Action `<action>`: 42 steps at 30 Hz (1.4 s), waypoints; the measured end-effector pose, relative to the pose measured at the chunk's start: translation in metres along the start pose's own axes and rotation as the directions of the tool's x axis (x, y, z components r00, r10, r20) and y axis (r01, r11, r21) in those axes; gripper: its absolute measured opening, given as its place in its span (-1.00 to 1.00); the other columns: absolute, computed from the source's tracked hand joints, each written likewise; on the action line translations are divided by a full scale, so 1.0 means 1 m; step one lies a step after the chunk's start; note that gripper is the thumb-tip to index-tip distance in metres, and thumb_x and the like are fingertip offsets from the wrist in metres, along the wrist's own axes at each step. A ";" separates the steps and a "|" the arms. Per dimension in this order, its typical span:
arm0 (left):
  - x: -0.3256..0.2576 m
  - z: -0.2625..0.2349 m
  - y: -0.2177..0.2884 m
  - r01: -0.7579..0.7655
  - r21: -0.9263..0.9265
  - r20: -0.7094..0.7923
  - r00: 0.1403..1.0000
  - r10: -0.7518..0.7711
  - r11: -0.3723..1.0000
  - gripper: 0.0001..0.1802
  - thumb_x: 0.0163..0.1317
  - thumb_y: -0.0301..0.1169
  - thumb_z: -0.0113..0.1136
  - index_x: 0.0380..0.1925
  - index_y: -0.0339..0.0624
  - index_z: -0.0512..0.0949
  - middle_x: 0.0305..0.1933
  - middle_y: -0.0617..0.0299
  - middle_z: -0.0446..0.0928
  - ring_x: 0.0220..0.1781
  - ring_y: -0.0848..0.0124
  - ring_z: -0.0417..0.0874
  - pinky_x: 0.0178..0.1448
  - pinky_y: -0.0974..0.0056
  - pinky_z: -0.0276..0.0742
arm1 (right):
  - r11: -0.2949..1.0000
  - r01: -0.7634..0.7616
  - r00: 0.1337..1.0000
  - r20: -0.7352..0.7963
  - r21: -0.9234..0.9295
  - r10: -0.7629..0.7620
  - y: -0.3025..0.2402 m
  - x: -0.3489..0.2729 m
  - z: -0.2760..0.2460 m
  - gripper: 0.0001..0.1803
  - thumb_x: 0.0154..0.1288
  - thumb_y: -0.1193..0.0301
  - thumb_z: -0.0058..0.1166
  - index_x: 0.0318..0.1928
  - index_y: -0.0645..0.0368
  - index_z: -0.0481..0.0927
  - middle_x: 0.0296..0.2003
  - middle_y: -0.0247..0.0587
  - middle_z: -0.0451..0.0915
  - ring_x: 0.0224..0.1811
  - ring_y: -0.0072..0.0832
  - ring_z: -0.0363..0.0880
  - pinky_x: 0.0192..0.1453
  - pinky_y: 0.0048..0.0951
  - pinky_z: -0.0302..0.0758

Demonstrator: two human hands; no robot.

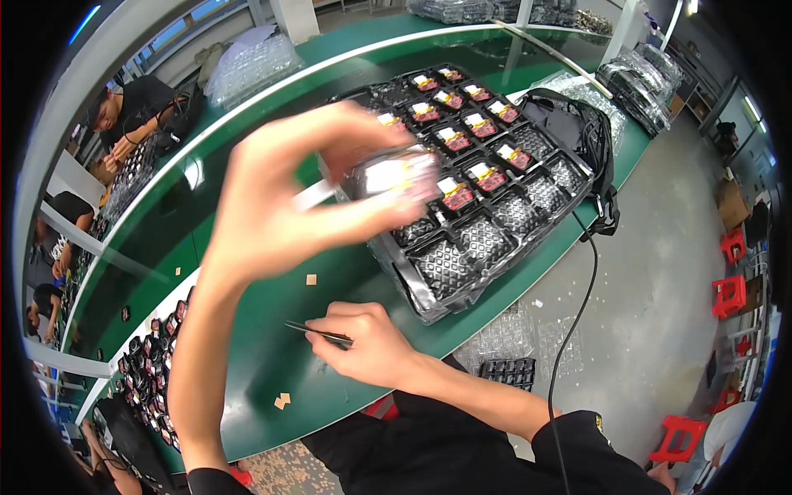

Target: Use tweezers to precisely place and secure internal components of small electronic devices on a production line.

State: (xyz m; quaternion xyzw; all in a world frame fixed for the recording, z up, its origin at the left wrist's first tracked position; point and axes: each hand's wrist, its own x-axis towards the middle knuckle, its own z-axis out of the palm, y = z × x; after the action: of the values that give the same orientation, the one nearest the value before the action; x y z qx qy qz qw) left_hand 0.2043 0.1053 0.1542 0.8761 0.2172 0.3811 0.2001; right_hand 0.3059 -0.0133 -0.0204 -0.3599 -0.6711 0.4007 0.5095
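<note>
Small part lifted above the tray

The left hand [285, 194] pinches a blurred silver part [394, 177] between its fingertips, over the black tray [495, 214]; the right hand [371, 342] grips dark tweezers [318, 332] on the green tabletop [256, 363].

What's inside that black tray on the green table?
The black tray holds small parts with red and yellow in its far pockets; near pockets look empty. The left hand covers a few.

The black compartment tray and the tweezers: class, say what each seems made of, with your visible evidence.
Black compartment tray: probably thin moulded plastic, glossy, with embossed diamond-patterned pockets catching light. Tweezers in the right hand: likely metal, being thin, dark and slightly shiny, though blur leaves it open.
</note>
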 end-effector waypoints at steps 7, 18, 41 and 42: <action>0.138 0.099 -0.042 -0.190 -0.037 0.353 0.916 0.191 0.981 -0.52 0.38 -0.14 0.59 0.16 -0.20 0.80 0.10 0.13 0.74 0.19 0.22 0.71 0.34 0.08 0.58 | 0.997 0.060 0.998 -0.018 -0.044 -0.061 0.002 0.000 0.004 -0.80 0.35 0.52 0.42 -0.06 0.32 0.89 -0.42 -0.06 0.70 -0.48 -0.21 0.70 -0.37 -0.20 0.58; 0.031 -0.016 -0.091 -0.070 0.209 0.077 0.996 0.055 0.975 -0.71 0.55 -0.30 0.36 0.12 -0.23 0.76 0.20 0.09 0.76 0.31 0.13 0.72 0.47 0.06 0.58 | 0.997 0.010 0.999 -0.034 -0.083 -0.013 -0.003 0.001 -0.001 -0.83 0.36 0.50 0.43 -0.09 0.31 0.88 -0.41 -0.10 0.71 -0.53 -0.32 0.66 -0.41 -0.27 0.54; -0.254 -0.044 -0.026 0.461 0.359 -0.046 0.877 -0.478 0.812 -0.06 0.13 -0.14 0.75 0.51 -0.14 0.56 0.48 -0.02 0.57 0.50 -0.01 0.60 0.60 -0.02 0.49 | 0.981 -0.043 0.998 -0.062 -0.191 0.031 -0.006 0.005 0.007 -0.82 0.32 0.60 0.49 -0.07 0.33 0.90 -0.54 -0.34 0.60 -0.56 -0.71 0.42 -0.49 -0.51 0.25; -0.255 -0.037 -0.023 0.474 0.438 -0.076 0.866 -0.494 0.764 -0.02 0.10 -0.12 0.76 0.51 -0.14 0.55 0.46 -0.03 0.55 0.48 -0.02 0.59 0.58 -0.04 0.49 | 0.981 -0.038 0.998 -0.065 -0.189 0.026 -0.003 0.006 0.007 -0.82 0.32 0.59 0.50 -0.07 0.33 0.91 -0.54 -0.34 0.60 -0.55 -0.71 0.42 -0.49 -0.52 0.25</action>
State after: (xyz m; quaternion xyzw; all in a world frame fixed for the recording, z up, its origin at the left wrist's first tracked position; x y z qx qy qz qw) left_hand 0.0139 -0.0045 0.0172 0.8203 0.5120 0.2377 0.0917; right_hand 0.2973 -0.0103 -0.0158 -0.4300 -0.6843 0.3314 0.4869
